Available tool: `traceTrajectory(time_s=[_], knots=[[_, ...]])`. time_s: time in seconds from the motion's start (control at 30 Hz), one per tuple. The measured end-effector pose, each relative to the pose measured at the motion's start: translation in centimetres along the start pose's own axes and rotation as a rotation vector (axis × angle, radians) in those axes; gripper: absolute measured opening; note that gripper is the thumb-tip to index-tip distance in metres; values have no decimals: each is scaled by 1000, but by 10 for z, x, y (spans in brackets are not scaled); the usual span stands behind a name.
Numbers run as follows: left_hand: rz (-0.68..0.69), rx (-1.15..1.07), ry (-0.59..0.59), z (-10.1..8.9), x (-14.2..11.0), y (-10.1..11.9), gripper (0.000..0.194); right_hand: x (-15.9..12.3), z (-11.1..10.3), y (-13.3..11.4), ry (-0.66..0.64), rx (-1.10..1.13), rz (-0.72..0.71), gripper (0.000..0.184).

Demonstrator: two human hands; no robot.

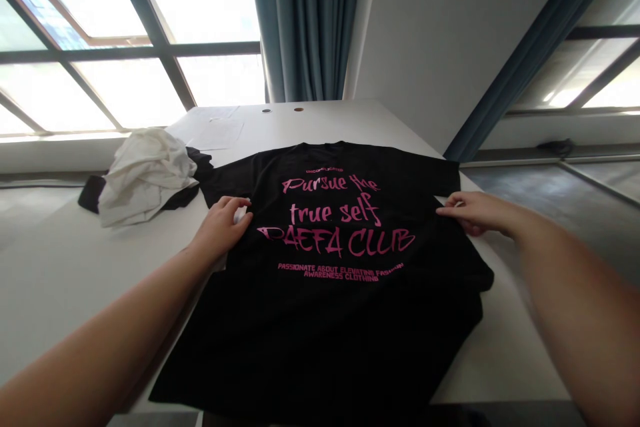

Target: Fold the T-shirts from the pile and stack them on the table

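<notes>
A black T-shirt with pink lettering lies spread flat on a white table, its collar pointing away from me. My left hand is curled on the shirt's left edge just below the sleeve, fingers pinched on the fabric. My right hand rests at the shirt's right edge below the other sleeve, fingers closed on the cloth there.
A crumpled white garment lies on a dark one at the table's left. Sheets of paper lie at the far end. Windows, blue curtains and a white wall stand behind.
</notes>
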State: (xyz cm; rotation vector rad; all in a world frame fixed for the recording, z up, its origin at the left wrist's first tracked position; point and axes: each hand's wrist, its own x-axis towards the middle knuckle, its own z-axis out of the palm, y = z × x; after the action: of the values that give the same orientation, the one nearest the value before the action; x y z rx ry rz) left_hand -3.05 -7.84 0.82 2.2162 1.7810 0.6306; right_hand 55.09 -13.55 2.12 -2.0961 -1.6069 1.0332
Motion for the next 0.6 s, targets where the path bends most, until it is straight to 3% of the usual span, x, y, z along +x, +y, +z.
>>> traceTrajectory(time_s=[0.1, 0.13, 0.3, 0.43, 0.53, 0.6], knots=[[16, -13, 30, 6, 5, -8, 49, 12, 5, -4, 179, -30, 205, 32], [24, -19, 29, 8, 6, -8, 49, 15, 8, -7, 236, -59, 208, 27], [37, 24, -79, 4, 0, 2, 55, 29, 27, -13, 431, -282, -25, 34], [51, 54, -149, -1, -8, 15, 54, 37, 35, -4, 429, -401, -143, 47], [114, -3, -191, -3, -11, 19, 53, 39, 35, -2, 410, -419, -151, 48], [96, -37, -159, -3, -12, 18, 51, 36, 32, -4, 404, -421, -115, 45]])
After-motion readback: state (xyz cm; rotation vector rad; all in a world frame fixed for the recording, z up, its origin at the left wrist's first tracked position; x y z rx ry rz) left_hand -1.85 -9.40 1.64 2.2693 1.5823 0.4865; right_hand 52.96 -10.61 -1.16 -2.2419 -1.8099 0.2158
